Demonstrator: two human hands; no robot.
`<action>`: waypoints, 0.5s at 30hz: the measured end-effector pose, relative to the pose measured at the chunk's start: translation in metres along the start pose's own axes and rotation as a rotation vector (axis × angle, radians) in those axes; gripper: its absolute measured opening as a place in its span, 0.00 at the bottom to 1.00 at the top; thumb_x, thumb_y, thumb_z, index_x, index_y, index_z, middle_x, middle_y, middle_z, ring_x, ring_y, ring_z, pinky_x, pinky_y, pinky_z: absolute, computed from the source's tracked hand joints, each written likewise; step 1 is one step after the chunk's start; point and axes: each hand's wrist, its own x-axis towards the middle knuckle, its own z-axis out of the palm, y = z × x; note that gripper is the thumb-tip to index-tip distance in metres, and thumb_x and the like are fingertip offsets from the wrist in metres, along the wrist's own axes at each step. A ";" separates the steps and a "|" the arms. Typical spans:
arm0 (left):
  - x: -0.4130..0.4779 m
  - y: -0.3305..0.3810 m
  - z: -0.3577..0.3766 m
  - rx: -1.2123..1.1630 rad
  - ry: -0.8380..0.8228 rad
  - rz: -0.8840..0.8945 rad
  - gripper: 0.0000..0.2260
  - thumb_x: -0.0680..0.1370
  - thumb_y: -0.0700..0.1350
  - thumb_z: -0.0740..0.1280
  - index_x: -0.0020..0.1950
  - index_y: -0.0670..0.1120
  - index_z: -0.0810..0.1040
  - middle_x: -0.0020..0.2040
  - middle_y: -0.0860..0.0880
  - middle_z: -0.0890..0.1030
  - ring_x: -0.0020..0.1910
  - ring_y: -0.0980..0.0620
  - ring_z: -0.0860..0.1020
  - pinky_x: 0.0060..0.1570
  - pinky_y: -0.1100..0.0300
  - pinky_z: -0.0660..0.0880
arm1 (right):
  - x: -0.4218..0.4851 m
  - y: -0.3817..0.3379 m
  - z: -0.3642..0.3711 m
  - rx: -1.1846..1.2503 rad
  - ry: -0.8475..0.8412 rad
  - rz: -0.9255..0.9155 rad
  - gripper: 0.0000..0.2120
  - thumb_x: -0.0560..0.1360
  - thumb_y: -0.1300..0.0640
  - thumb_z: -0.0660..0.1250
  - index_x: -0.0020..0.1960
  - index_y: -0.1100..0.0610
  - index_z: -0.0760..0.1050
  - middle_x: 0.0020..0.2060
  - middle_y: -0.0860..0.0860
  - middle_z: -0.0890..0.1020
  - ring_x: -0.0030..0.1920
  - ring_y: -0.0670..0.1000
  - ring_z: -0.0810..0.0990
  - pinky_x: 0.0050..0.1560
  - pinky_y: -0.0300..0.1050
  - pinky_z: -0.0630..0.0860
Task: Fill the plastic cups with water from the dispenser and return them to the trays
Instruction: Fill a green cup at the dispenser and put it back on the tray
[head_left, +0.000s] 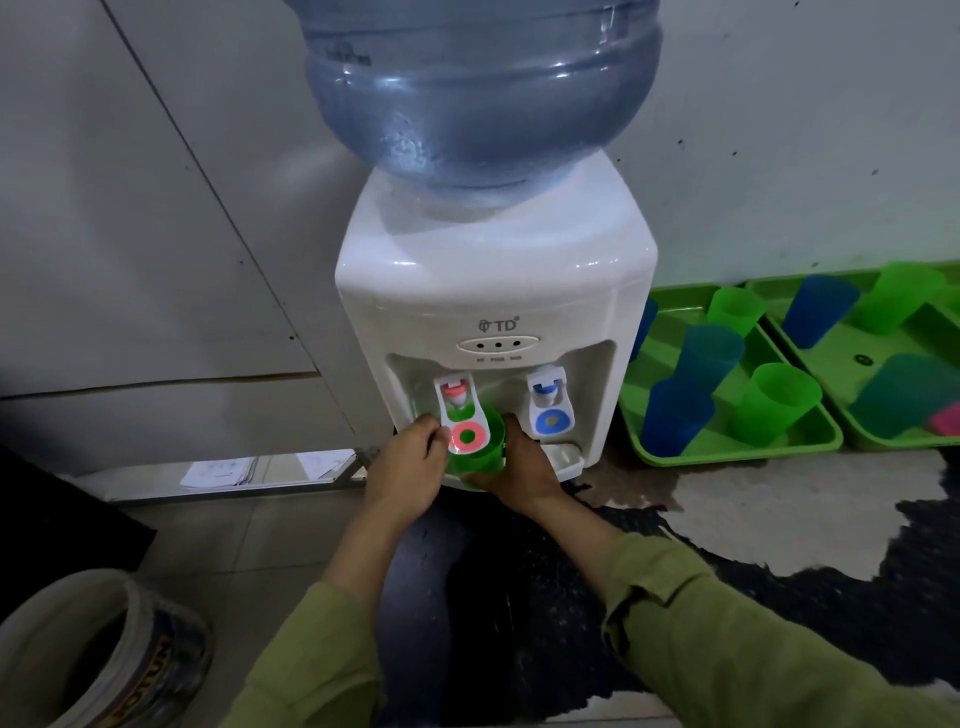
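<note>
Green translucent plastic cup (475, 457) right under the red-and-white tap lever (464, 415), at the front left of the white water dispenser (493, 291). Gripped by the right hand (524, 467), fingers wrapped round its right wall. Left hand (410, 462) with fingers curled onto the lever's left edge, apparently pressing it. Filling step, by the look of it; water level inside not readable.

Next, most likely: release the lever, wait out the drip, then carry the cup to the right of the dispenser and onto the nearer green plastic tray (727, 452). Calls for a level, gentle carry: thin walls, easily squeezed.

Just right of the dispenser, that tray crowded with green and blue plastic cups (779, 405); further right, a second green tray (831, 364) with more cups and something pink. Only narrow gaps for setting down.

On top of the dispenser, a big blue water bottle (478, 88). Right of the red lever, a blue tap lever (550, 410), close to the right knuckles. In front of the dispenser, a dark, wet-looking patch on the floor (779, 571); well to the lower left, a white bucket (104, 649).
</note>
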 end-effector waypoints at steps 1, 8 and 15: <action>0.002 -0.001 0.002 0.012 0.005 0.005 0.12 0.80 0.48 0.57 0.36 0.51 0.64 0.37 0.51 0.73 0.38 0.48 0.71 0.35 0.57 0.63 | 0.001 0.000 0.001 0.001 0.016 0.010 0.32 0.65 0.54 0.77 0.63 0.59 0.67 0.58 0.54 0.78 0.58 0.54 0.77 0.58 0.46 0.73; 0.010 -0.008 0.015 0.016 0.090 0.014 0.09 0.80 0.46 0.57 0.40 0.47 0.67 0.43 0.43 0.77 0.42 0.42 0.75 0.37 0.55 0.67 | 0.002 0.003 0.011 -0.057 0.078 0.063 0.28 0.64 0.48 0.75 0.56 0.56 0.66 0.54 0.53 0.79 0.55 0.55 0.79 0.46 0.37 0.67; 0.002 -0.011 0.025 -0.234 0.236 -0.095 0.08 0.79 0.48 0.60 0.40 0.49 0.70 0.36 0.50 0.76 0.37 0.48 0.73 0.36 0.57 0.64 | -0.002 0.011 0.014 -0.113 0.109 0.147 0.32 0.60 0.45 0.74 0.58 0.56 0.66 0.53 0.53 0.79 0.54 0.53 0.80 0.43 0.36 0.68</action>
